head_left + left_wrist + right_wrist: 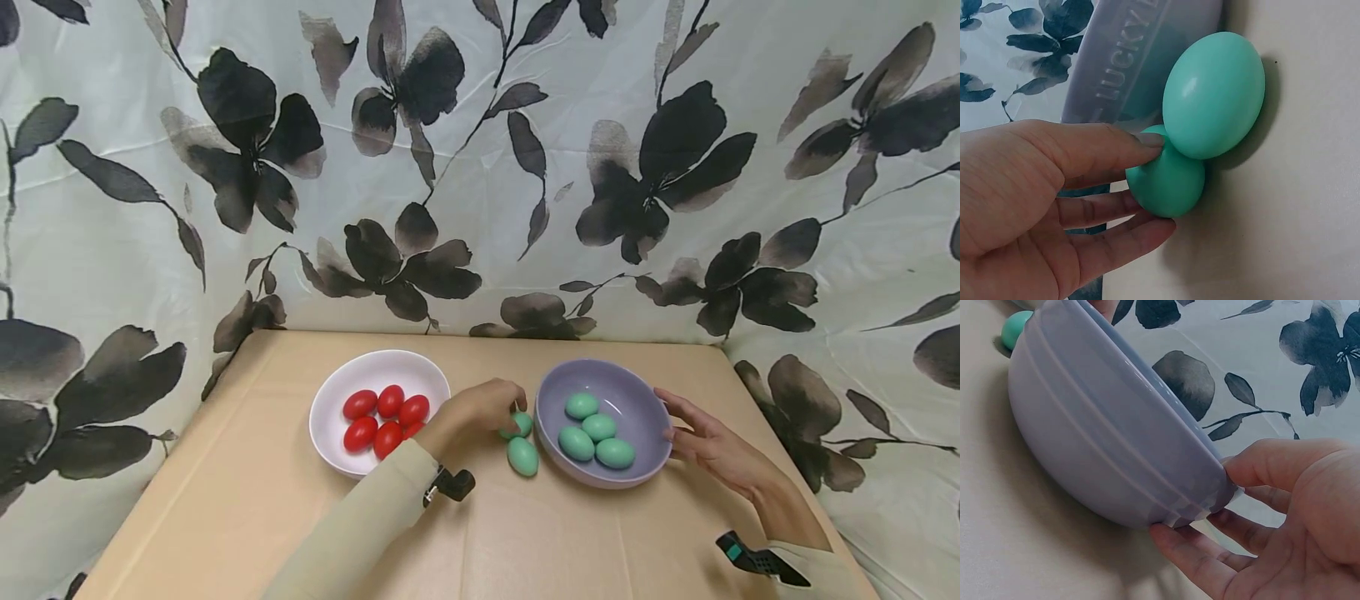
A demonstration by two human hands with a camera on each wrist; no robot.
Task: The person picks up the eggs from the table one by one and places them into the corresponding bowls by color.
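My left hand [480, 412] pinches a green egg [1169, 184] between thumb and fingers, low over the table between the two bowls. Touching that egg is a second green egg [522, 457], which lies on the table beside the purple bowl [551, 450]. Inside the purple bowl are several green eggs [598, 427]. From the right side my right hand [712, 442] holds this bowl, with thumb and fingertips against its rim and outer wall. The bowl's wall carries raised lettering in the left wrist view.
A white bowl [324, 417] with several red eggs [390, 402] stands on the left, partly covered by the left forearm. Both bowls are on a tan table [225, 500]. A flowered cloth [525, 208] hangs behind and along the sides.
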